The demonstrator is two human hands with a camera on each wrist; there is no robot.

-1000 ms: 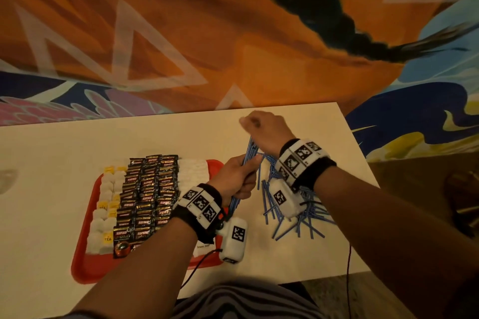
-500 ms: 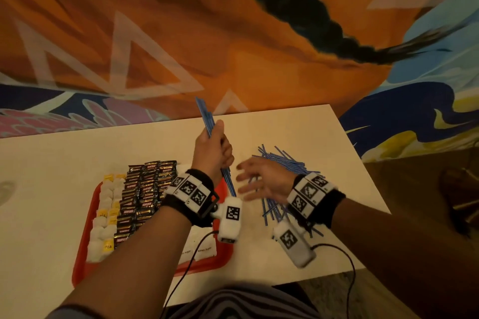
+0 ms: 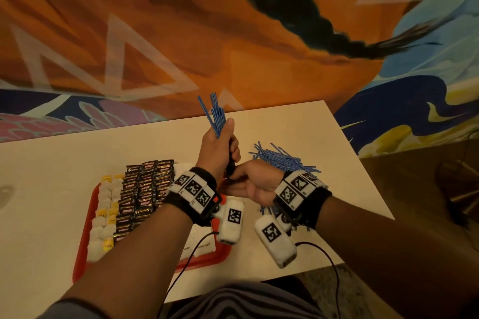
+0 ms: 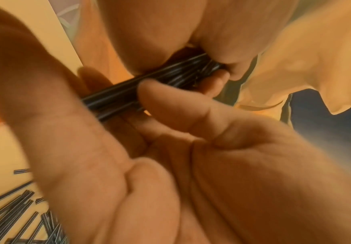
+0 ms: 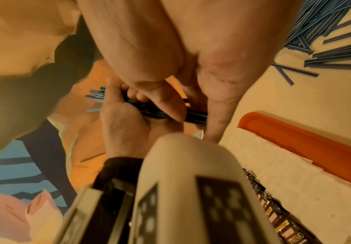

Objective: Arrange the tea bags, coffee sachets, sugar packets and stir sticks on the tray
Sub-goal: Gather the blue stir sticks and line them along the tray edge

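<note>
Your left hand (image 3: pixel 217 149) is fisted round one upright bundle of blue stir sticks (image 3: pixel 213 114), too many to count, raised just above the red tray's (image 3: pixel 85 248) right edge. Half a second ago your right hand (image 3: pixel 255 184) hovered spread over the loose stick pile (image 3: pixel 282 158); now it has come under your left fist, fingers against the bundle's lower end, though whether they grip it you cannot tell. On the tray left of your hands: one column of tea bags (image 3: pixel 103 215), three of coffee sachets (image 3: pixel 141 189).
</note>
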